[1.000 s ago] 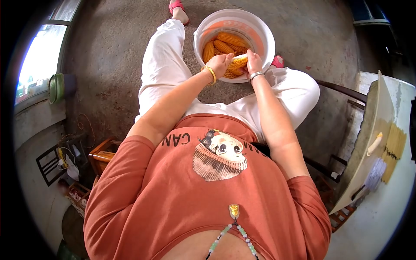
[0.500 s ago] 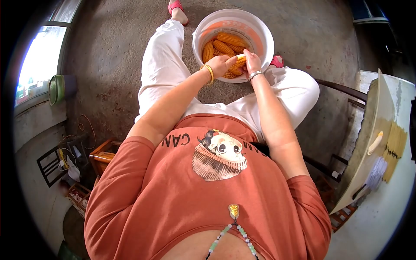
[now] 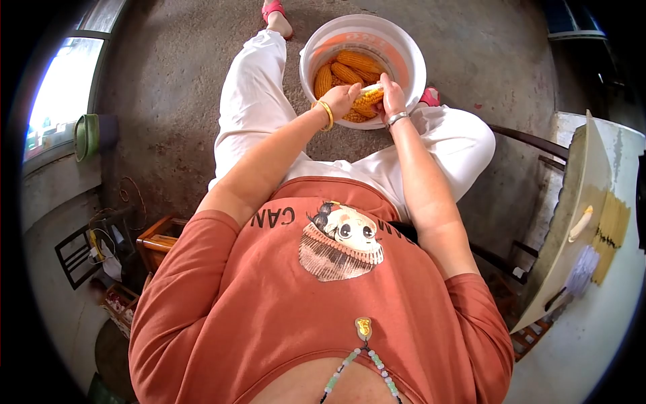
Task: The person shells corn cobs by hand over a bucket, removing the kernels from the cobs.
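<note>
My left hand (image 3: pixel 339 100), with a gold bracelet at the wrist, has its fingers closed on the left end of a yellow corn cob (image 3: pixel 373 96). Around the right end of the same cob is my right hand (image 3: pixel 393 99), wearing a silver band. A pale strip without kernels shows along the cob's upper side. Both hands are over the near part of a white bucket (image 3: pixel 402 50). Inside it lie several whole ears of corn (image 3: pixel 360 62), with loose kernels among them. My hands hide part of the bucket's contents.
The bucket stands on the concrete floor (image 3: pixel 175 87) between my knees. On the right, a pale cob (image 3: pixel 581 223) lies on a board-topped surface (image 3: pixel 548 283). A wooden stool-like piece (image 3: pixel 160 244) is at my left, and a green bin (image 3: pixel 87 138) sits near the window.
My left hand has shifted slightly left and back along the cob, and its thumb has drawn in. The right hand still holds the cob, slightly turned.
</note>
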`<action>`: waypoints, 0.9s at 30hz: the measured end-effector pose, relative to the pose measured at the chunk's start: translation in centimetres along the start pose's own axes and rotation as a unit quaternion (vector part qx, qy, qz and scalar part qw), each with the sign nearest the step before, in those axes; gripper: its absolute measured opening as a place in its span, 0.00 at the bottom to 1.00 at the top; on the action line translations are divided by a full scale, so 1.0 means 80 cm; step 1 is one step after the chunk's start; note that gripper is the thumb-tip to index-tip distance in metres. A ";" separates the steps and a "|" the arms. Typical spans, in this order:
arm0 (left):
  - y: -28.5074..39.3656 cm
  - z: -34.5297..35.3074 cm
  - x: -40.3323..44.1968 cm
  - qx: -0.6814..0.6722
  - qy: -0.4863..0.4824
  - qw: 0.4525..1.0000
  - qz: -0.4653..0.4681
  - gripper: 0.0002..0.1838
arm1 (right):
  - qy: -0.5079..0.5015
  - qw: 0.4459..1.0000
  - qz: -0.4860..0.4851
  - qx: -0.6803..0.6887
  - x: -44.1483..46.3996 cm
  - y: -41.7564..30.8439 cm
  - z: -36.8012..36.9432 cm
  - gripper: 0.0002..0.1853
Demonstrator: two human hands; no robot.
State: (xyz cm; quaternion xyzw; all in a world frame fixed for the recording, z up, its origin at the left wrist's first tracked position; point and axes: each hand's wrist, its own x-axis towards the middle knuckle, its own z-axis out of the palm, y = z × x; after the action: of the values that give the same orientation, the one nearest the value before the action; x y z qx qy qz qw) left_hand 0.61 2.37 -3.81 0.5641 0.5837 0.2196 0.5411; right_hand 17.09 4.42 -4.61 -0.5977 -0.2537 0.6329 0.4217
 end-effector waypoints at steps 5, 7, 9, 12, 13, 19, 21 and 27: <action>0.020 -0.009 -0.006 -0.045 -0.044 0.997 -0.046 0.32 | -0.022 0.999 0.031 0.038 -0.017 -0.011 0.006 0.15; 0.041 -0.014 -0.015 0.063 -0.062 0.996 -0.034 0.33 | -0.019 0.999 0.021 0.014 -0.016 -0.008 0.005 0.15; 0.042 -0.013 -0.016 0.085 -0.063 0.994 -0.035 0.34 | -0.001 1.000 0.008 -0.020 -0.017 -0.007 0.006 0.15; 0.025 -0.008 -0.008 0.011 -0.053 0.997 -0.048 0.34 | 0.017 0.999 -0.036 -0.025 -0.020 -0.007 0.012 0.15; 0.022 -0.007 -0.006 0.002 -0.057 0.997 -0.047 0.34 | 0.019 0.999 -0.038 -0.027 -0.019 -0.005 0.012 0.15; 0.051 -0.017 -0.017 0.099 -0.109 0.987 -0.061 0.35 | 0.028 0.995 -0.051 -0.081 0.009 0.020 -0.004 0.18; 0.047 -0.015 -0.016 0.117 -0.111 0.986 -0.041 0.36 | 0.047 0.987 -0.069 -0.134 0.014 0.025 -0.007 0.21; 0.032 -0.014 -0.007 0.061 -0.125 0.990 -0.027 0.37 | 0.035 0.981 -0.120 -0.151 0.026 0.037 -0.011 0.17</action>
State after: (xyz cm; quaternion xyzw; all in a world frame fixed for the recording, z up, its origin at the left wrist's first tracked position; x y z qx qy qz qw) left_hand 0.54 2.96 -1.04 0.6033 0.5389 0.0967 0.5799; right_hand 17.41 4.51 -8.32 -0.6417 -0.4010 0.5108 0.4081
